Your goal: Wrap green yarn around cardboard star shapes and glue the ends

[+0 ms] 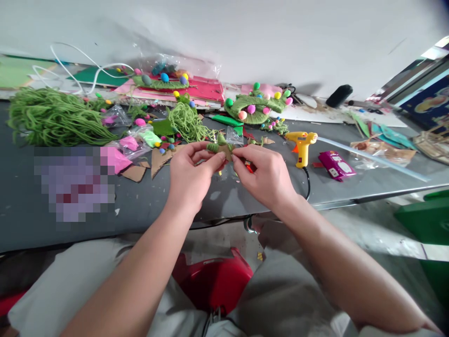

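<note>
Cardboard (227,152) wrapped in green yarn (213,147), clamped in left fingers (218,161), right fingers (246,152) at its edge, grip unclear

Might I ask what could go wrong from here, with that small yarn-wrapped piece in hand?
If hot, the yellow glue gun, to the right of the right hand, might burn it. Its cord, running toward the front edge of the table, could get snagged. The yarn-wrapped piece is small and might slip from grasp.

Light: bright, diffuse. Shadows: soft, fell on the wall (266,37). Outer edges: were stretched. Pixel blocks (75,182): masked one patch, left.
</note>
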